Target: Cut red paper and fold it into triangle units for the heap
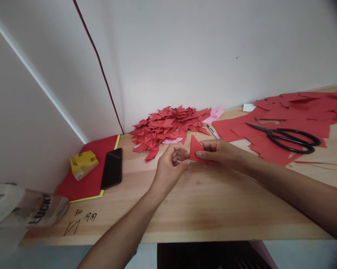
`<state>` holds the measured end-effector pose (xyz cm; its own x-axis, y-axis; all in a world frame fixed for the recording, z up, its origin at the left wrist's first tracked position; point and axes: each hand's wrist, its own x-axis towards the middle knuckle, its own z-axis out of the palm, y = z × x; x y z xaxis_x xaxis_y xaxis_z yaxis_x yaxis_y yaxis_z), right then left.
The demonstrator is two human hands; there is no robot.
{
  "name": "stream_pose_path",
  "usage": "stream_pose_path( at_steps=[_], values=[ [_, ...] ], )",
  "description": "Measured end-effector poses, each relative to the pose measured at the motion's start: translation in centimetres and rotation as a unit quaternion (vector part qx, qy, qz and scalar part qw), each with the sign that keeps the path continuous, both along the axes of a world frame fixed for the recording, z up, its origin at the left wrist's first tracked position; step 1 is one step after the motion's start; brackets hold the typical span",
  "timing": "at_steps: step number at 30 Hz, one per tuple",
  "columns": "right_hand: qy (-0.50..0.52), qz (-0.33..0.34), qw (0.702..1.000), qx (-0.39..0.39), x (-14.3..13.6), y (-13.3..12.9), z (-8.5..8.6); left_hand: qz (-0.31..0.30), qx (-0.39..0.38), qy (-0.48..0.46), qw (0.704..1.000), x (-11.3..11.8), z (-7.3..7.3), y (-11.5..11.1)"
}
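A small red paper piece (pixel 195 148), folded to a pointed triangular shape, is held just above the wooden table. My right hand (pixel 213 150) pinches its right side, thumb in front and fingers behind. Close to the paper's left edge is my left hand (pixel 172 160), its fingers curled and a gap showing between thumb and fingers. Whether its thumb tip touches the paper I cannot tell. Beyond both hands lies a heap of folded red paper pieces (pixel 168 125), with a few pink ones (pixel 215 114) among them.
Black-handled scissors (pixel 290 138) lie on flat red paper sheets (pixel 297 112) at right. A marker pen (pixel 212 131) lies behind my right hand. At left are a phone (pixel 111 169), a yellow packet (pixel 84 164) on a red pad (pixel 79 188), and a clear "LUCKY" bottle (pixel 42 207).
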<state>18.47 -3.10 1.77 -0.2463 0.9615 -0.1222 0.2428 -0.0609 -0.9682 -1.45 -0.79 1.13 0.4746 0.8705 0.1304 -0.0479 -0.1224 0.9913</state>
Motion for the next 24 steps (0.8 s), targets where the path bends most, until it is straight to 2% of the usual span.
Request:
stream_pose_path(
  at_steps=[5, 10, 16, 24],
  values=[
    [0.008, -0.017, 1.000, -0.012, -0.29, -0.23, 0.55, -0.001, 0.019, 0.041, 0.999, -0.08, 0.13, 0.14],
    [0.030, 0.009, 1.000, 0.000, -0.48, -0.15, 0.43, 0.011, 0.023, 0.037, 0.999, -0.10, -0.03, 0.09],
    [0.069, 0.020, 0.997, -0.027, -0.38, -0.09, 0.17, 0.025, 0.059, 0.076, 0.995, -0.19, -0.09, -0.10],
    [0.047, 0.003, 0.999, -0.020, -0.47, -0.26, -0.23, 0.042, 0.049, 0.081, 0.995, -0.15, 0.30, -0.27]
  ],
)
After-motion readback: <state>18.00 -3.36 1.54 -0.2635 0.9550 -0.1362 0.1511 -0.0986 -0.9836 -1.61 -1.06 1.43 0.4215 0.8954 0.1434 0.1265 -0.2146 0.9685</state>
